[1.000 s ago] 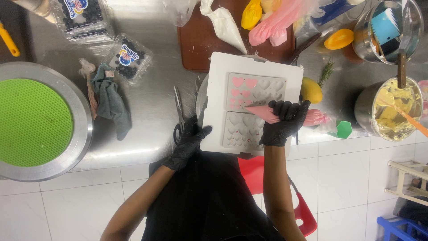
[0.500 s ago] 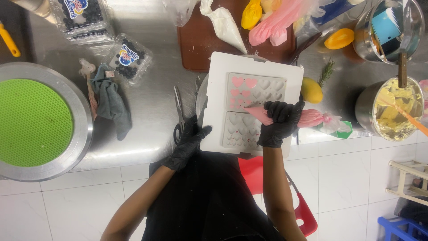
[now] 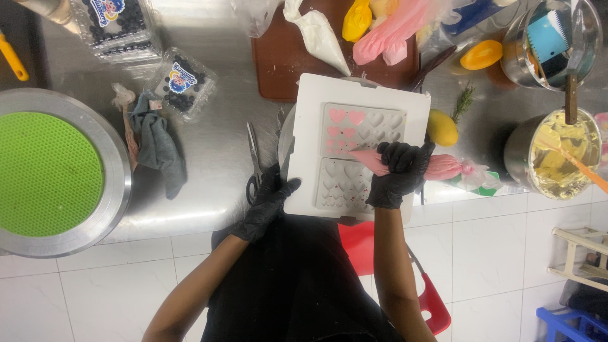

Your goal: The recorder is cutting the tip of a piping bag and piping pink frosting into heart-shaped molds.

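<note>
A white square board [image 3: 310, 136] lies on the steel counter with two clear heart-shaped moulds on it. The upper mould [image 3: 373, 123] has several hearts filled pink at its left side. The lower mould [image 3: 339, 185] looks unfilled. My right hand [image 3: 400, 174], in a black glove, grips a pink piping bag [image 3: 443, 167], whose tip points left at the upper mould's lower row. My left hand [image 3: 267, 201], also gloved, rests at the board's near left edge, beside a pair of scissors [image 3: 253, 158].
A round steel tray with a green mat [image 3: 47, 171] sits at the left. A grey cloth [image 3: 158, 145] and two blueberry punnets [image 3: 180, 82] lie nearby. Behind the board are a brown cutting board [image 3: 282, 63] with piping bags, a lemon [image 3: 441, 128], and a pot of yellow cream [image 3: 557, 155].
My right hand and the piping bag tip have shifted slightly left along the upper mould, and more hearts show pink. My left hand stays at the board's edge.
</note>
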